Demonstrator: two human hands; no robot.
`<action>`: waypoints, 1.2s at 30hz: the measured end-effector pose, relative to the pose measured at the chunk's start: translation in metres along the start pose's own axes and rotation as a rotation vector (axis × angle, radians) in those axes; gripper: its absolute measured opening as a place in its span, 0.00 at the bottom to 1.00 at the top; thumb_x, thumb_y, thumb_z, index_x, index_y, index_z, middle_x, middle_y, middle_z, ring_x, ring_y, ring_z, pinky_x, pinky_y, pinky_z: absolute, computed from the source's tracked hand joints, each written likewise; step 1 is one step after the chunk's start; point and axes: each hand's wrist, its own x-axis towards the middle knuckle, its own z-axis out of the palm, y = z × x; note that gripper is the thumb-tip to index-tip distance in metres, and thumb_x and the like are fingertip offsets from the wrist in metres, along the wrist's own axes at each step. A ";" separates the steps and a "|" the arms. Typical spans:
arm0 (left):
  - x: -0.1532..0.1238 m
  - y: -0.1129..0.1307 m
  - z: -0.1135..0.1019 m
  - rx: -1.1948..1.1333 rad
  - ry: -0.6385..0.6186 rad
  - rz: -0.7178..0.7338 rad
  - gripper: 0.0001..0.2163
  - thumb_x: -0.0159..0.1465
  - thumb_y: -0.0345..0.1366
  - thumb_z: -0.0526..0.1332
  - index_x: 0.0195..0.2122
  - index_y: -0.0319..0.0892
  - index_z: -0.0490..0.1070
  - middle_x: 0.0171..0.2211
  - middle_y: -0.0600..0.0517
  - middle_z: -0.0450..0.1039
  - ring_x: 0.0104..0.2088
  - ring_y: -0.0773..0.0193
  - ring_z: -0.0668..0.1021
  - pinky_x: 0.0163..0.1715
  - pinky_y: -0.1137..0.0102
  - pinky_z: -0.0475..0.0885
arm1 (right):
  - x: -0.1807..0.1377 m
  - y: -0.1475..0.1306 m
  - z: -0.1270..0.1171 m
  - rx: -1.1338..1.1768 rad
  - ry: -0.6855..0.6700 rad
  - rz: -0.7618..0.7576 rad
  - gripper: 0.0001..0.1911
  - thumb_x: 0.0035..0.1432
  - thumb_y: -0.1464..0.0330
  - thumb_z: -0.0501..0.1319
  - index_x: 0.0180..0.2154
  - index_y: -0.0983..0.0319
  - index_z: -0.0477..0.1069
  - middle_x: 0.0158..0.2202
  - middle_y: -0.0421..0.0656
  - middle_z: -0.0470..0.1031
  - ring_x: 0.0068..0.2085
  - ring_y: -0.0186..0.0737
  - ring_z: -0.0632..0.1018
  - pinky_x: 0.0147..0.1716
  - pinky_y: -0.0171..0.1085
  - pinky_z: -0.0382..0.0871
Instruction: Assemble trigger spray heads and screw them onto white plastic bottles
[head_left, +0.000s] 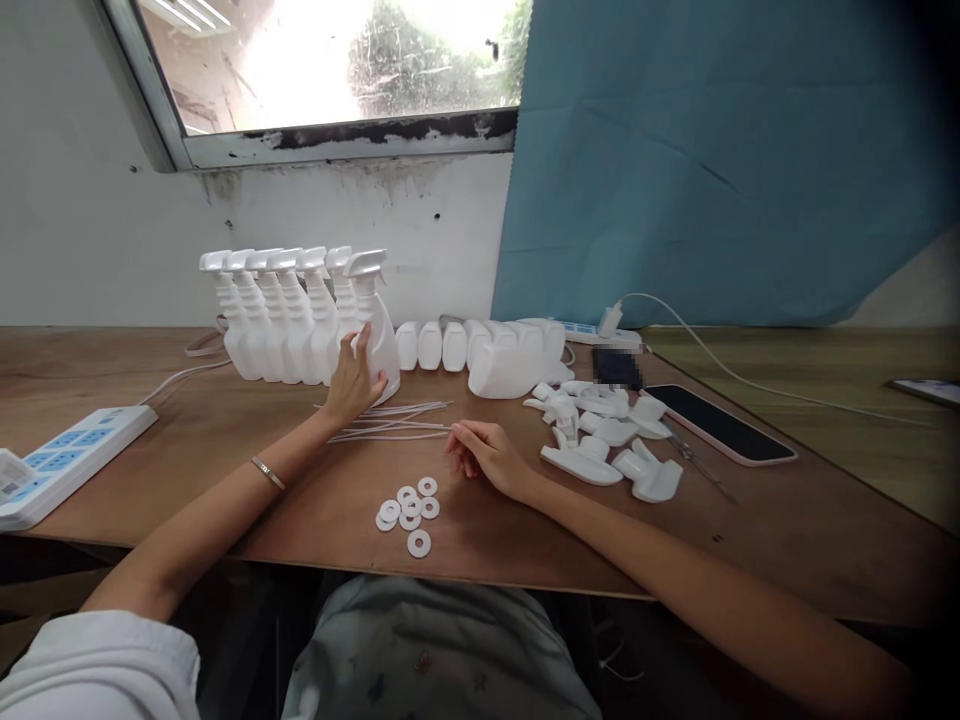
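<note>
1. Our left hand [351,380] grips the end spray bottle [384,345] on the table [292,490], maybe to keep it standing straight.
2. Our right hand [489,456] curls loosely by thin tubes [397,427]; we can't tell if it pinches one.
3. White rings [412,544] lie close, perhaps for easy reach.
4. Our fingers hide some of the spray bottle.
</note>
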 end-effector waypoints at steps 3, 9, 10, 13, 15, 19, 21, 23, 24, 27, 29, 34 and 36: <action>-0.001 -0.003 0.006 0.075 -0.016 -0.001 0.34 0.54 0.33 0.56 0.60 0.32 0.43 0.54 0.32 0.48 0.53 0.45 0.59 0.49 0.54 0.58 | 0.001 0.001 0.000 -0.001 -0.007 -0.004 0.21 0.56 0.56 0.50 0.23 0.65 0.66 0.16 0.39 0.68 0.14 0.26 0.64 0.13 0.27 0.54; 0.010 0.002 0.024 0.272 -0.016 -0.138 0.33 0.55 0.35 0.55 0.61 0.34 0.44 0.56 0.32 0.48 0.58 0.43 0.52 0.54 0.53 0.47 | 0.000 0.002 -0.001 -0.014 -0.006 0.002 0.21 0.56 0.56 0.50 0.23 0.65 0.66 0.16 0.39 0.69 0.14 0.26 0.64 0.14 0.27 0.54; 0.011 0.004 0.027 0.279 -0.021 -0.162 0.33 0.55 0.35 0.55 0.61 0.34 0.44 0.56 0.32 0.48 0.58 0.43 0.51 0.54 0.53 0.45 | 0.000 0.002 -0.001 -0.012 -0.008 0.005 0.21 0.56 0.56 0.50 0.23 0.65 0.66 0.16 0.39 0.68 0.14 0.26 0.64 0.14 0.27 0.54; 0.015 0.007 0.034 0.250 -0.030 -0.220 0.33 0.55 0.34 0.54 0.61 0.34 0.44 0.58 0.33 0.46 0.60 0.44 0.48 0.55 0.52 0.42 | 0.000 0.001 0.000 -0.003 -0.014 0.008 0.20 0.56 0.56 0.50 0.23 0.65 0.66 0.16 0.39 0.68 0.14 0.26 0.64 0.14 0.27 0.54; 0.018 0.008 0.039 0.209 -0.028 -0.246 0.33 0.55 0.32 0.54 0.61 0.34 0.44 0.59 0.33 0.45 0.60 0.45 0.47 0.55 0.52 0.40 | 0.000 0.002 -0.001 0.001 -0.016 0.005 0.20 0.56 0.56 0.50 0.23 0.65 0.66 0.16 0.39 0.69 0.14 0.26 0.64 0.14 0.27 0.54; 0.022 0.009 0.047 0.183 -0.003 -0.283 0.33 0.54 0.31 0.54 0.61 0.35 0.45 0.59 0.34 0.45 0.61 0.46 0.46 0.55 0.53 0.38 | 0.001 0.002 -0.001 0.008 -0.018 0.009 0.20 0.56 0.56 0.50 0.23 0.65 0.66 0.16 0.39 0.69 0.14 0.26 0.64 0.14 0.27 0.54; 0.022 0.009 0.049 0.202 0.018 -0.289 0.34 0.53 0.32 0.55 0.61 0.35 0.45 0.59 0.33 0.45 0.61 0.47 0.47 0.55 0.53 0.38 | 0.001 0.002 -0.001 0.008 -0.018 0.013 0.21 0.56 0.56 0.50 0.23 0.65 0.66 0.16 0.39 0.68 0.14 0.26 0.64 0.14 0.27 0.54; 0.020 0.008 0.048 0.210 0.038 -0.268 0.34 0.53 0.35 0.56 0.60 0.34 0.47 0.59 0.33 0.45 0.61 0.47 0.46 0.55 0.53 0.38 | 0.001 0.002 -0.001 0.004 -0.016 0.014 0.21 0.55 0.56 0.51 0.23 0.65 0.66 0.16 0.39 0.68 0.14 0.27 0.64 0.14 0.28 0.54; 0.019 0.006 0.047 0.207 0.046 -0.247 0.34 0.53 0.37 0.57 0.60 0.34 0.49 0.59 0.33 0.45 0.61 0.47 0.46 0.55 0.53 0.38 | 0.001 0.002 0.000 0.002 -0.015 0.013 0.21 0.55 0.55 0.50 0.22 0.65 0.66 0.15 0.39 0.68 0.14 0.27 0.64 0.14 0.28 0.54; 0.014 0.002 0.036 0.175 0.075 -0.174 0.33 0.52 0.42 0.58 0.58 0.35 0.52 0.59 0.33 0.45 0.60 0.47 0.47 0.55 0.53 0.38 | 0.001 0.002 -0.001 -0.017 -0.012 0.008 0.21 0.56 0.55 0.49 0.23 0.65 0.65 0.15 0.39 0.68 0.15 0.28 0.64 0.15 0.29 0.55; 0.012 0.002 0.024 0.129 0.085 -0.109 0.32 0.51 0.42 0.58 0.56 0.34 0.54 0.58 0.33 0.47 0.60 0.47 0.49 0.55 0.53 0.42 | -0.001 0.001 -0.001 -0.082 -0.003 -0.016 0.22 0.58 0.56 0.47 0.23 0.64 0.65 0.16 0.39 0.68 0.16 0.29 0.65 0.16 0.29 0.57; 0.009 0.029 -0.019 -0.123 -0.282 0.143 0.14 0.56 0.36 0.53 0.42 0.37 0.66 0.44 0.41 0.65 0.48 0.52 0.66 0.47 0.60 0.59 | -0.005 -0.010 -0.003 -0.762 0.066 -0.198 0.16 0.61 0.64 0.45 0.29 0.63 0.66 0.25 0.42 0.71 0.27 0.33 0.71 0.29 0.32 0.61; 0.008 0.048 -0.035 -0.329 -0.603 0.229 0.09 0.57 0.34 0.52 0.36 0.39 0.68 0.36 0.46 0.69 0.38 0.60 0.71 0.40 0.67 0.64 | -0.007 -0.017 -0.005 -1.154 0.108 -0.236 0.10 0.59 0.68 0.48 0.34 0.63 0.66 0.32 0.46 0.72 0.36 0.39 0.71 0.34 0.35 0.59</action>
